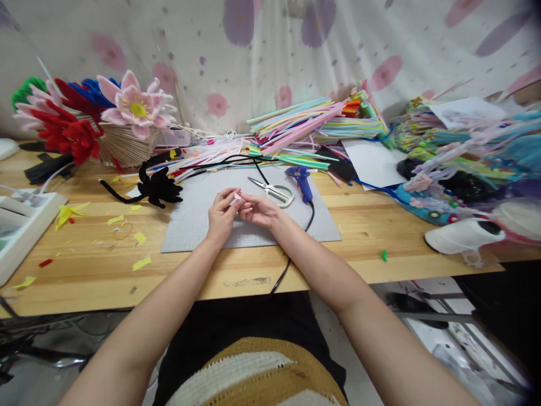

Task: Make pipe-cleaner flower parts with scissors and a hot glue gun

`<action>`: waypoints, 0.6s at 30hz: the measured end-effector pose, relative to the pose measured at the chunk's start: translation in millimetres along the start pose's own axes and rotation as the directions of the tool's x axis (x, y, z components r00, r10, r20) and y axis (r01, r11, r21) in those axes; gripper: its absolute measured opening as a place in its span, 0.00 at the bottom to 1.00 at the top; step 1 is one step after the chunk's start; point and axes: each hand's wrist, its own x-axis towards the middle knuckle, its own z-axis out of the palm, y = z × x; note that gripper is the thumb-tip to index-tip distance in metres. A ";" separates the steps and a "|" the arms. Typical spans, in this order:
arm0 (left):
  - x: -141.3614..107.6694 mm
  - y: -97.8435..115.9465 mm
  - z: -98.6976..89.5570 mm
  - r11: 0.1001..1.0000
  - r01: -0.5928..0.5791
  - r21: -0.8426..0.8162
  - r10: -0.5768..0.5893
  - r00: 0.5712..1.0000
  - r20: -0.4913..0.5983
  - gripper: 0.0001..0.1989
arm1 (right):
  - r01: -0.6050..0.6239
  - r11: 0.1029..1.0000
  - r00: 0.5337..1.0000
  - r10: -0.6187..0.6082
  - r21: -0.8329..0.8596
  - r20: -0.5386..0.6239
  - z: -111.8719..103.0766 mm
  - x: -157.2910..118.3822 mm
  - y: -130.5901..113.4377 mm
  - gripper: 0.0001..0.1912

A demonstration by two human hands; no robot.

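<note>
My left hand (222,214) and my right hand (258,210) meet above the grey mat (198,228). Between their fingertips is a small white piece (237,197), too small to name; both hands pinch it. Just beyond my right hand lie white-handled scissors (279,195), blades pointing left. A blue glue gun (301,181) rests on the mat to the right, its black cord running toward the front edge. Left of the mat's back corner lies a black fuzzy flower (159,186) with a stem.
Bundles of coloured pipe cleaners (296,129) lie along the back. Fuzzy flowers (137,107) stand at the back left, near a white power strip (31,225). Yellow scraps (141,263) dot the table's left side. A white cup (462,234) lies on its side at the right.
</note>
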 end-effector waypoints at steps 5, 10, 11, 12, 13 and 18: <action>1.3 -3.0 -0.3 0.999 -0.008 -0.044 0.006 0.999 -0.044 0.13 | -0.003 0.999 1.000 0.003 -0.033 0.021 1.8 -0.3 2.8 0.09; 2.1 -5.6 0.1 0.993 -0.011 -0.117 0.003 0.998 -0.062 0.11 | 0.007 0.999 0.999 -0.005 -0.046 0.046 -0.1 1.4 5.1 0.08; 1.9 -5.5 0.4 0.992 -0.010 -0.129 0.001 0.997 -0.071 0.10 | 0.005 0.999 0.999 -0.003 -0.041 0.050 -0.7 2.1 5.6 0.08; 1.5 -5.3 0.7 0.990 -0.010 -0.140 -0.001 0.997 -0.081 0.10 | 0.004 0.999 0.999 -0.002 -0.037 0.054 -1.2 2.9 6.2 0.09; 1.1 -4.8 1.2 0.989 -0.009 -0.148 -0.004 0.996 -0.088 0.09 | 0.002 0.999 0.998 0.000 -0.034 0.061 -1.8 3.6 6.7 0.09; 2.0 -1.6 1.4 0.979 0.037 -0.203 -0.063 0.990 -0.124 0.09 | 0.046 0.990 0.996 -0.035 -0.130 0.081 -3.6 4.3 7.3 0.04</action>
